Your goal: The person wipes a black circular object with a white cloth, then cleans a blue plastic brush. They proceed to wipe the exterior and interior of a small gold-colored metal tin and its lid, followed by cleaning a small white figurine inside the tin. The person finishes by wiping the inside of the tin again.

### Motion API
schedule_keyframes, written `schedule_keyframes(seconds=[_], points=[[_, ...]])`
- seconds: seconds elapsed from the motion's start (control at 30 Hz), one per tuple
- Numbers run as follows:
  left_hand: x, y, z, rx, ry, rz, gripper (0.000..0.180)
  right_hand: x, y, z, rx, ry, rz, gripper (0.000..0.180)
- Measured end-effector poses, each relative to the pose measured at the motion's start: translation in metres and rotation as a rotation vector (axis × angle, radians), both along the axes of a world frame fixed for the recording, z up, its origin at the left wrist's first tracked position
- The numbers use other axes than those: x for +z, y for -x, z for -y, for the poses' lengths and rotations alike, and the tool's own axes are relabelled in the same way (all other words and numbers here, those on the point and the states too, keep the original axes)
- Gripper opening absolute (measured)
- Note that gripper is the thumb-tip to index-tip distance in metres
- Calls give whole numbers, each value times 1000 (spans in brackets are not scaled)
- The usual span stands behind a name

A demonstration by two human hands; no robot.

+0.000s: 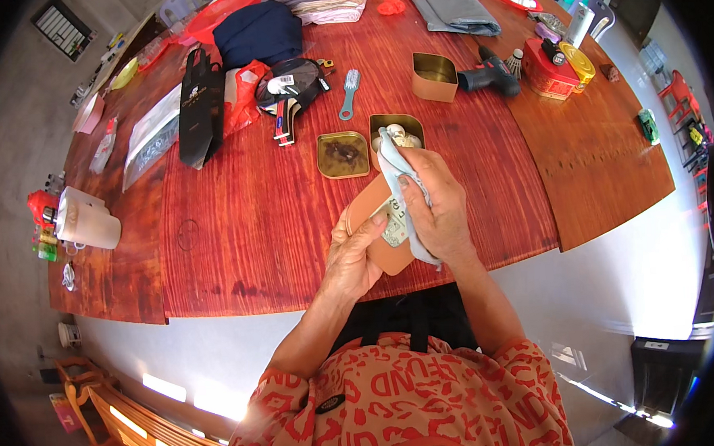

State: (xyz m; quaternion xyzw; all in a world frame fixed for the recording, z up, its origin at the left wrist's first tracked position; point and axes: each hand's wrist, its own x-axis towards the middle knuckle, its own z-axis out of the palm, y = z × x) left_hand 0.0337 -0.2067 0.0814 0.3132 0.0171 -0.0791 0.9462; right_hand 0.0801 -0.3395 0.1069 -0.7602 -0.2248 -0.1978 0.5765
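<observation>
My left hand (pixel 352 255) grips an orange-brown tin (pixel 364 209) with rounded corners and a printed pale label (pixel 394 231), its thumb lying on the label's edge. A light blue cloth (pixel 398 160) is bunched in my right hand (pixel 439 206) and pressed against the tin's label side. Just beyond my hands, an open tin with a gold inside (pixel 374 122) holds several whitish roundish pieces that I cannot make out. Left of it lies a shallow gold tin or lid (pixel 332 171) with dark marks inside.
Farther off stand another open tin (pixel 435 87), a dark drill-shaped tool (pixel 488 77), a shuttlecock (pixel 514 63) and a red box (pixel 549 69). A hairbrush (pixel 349 98), table tennis bat (pixel 285 122), black paper bag (pixel 200 110) and pitcher (pixel 89 221) sit leftward on the wooden table (pixel 245 253).
</observation>
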Motion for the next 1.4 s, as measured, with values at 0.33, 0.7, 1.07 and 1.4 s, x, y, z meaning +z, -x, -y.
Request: schedule_keyframes(seconds=[0.33, 0.7, 1.07, 1.4], points=[[-11, -13, 4, 234, 48, -67, 36, -60, 55, -24, -158, 19, 45, 42], [-8, -8, 7, 132, 15, -120, 41, -42, 2, -6, -114, -49, 5, 33], [-19, -9, 3, 22, 45, -168, 74, -30, 20, -23, -91, 459, 398, 28], [-14, -4, 3, 7, -298, 92, 23, -34, -12, -2, 54, -2, -72, 28]])
